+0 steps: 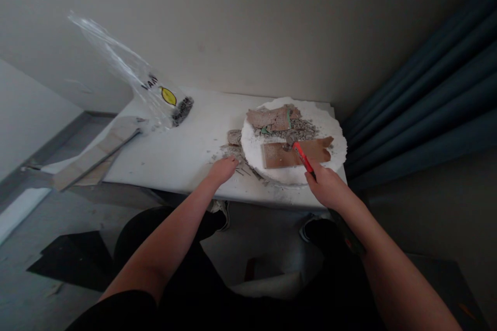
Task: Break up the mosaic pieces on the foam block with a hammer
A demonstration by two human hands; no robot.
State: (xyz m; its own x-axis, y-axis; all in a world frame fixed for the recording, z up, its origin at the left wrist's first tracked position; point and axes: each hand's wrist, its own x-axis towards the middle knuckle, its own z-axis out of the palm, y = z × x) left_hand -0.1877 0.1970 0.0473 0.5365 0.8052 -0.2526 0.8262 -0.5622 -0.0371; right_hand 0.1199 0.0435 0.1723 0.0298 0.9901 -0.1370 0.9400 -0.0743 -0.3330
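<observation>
My right hand (328,186) grips a red-handled tool (303,158) whose tip rests on a brown broken tile piece (281,155). The tile lies on a round white foam slab (330,129) on the white table (186,145). More brown and grey tile fragments (274,118) and crumbled rubble sit at the slab's far side. My left hand (222,169) lies knuckles up on the table at the slab's left edge, fingers curled over grey debris (233,147). Whether it holds anything is hidden.
A clear plastic bag (155,90) with a yellow logo stands up at the table's left. A long tile strip and a metal bar (99,158) hang off the left corner. Dark blue curtains (430,103) hang at right. My legs and shoes are below the table edge.
</observation>
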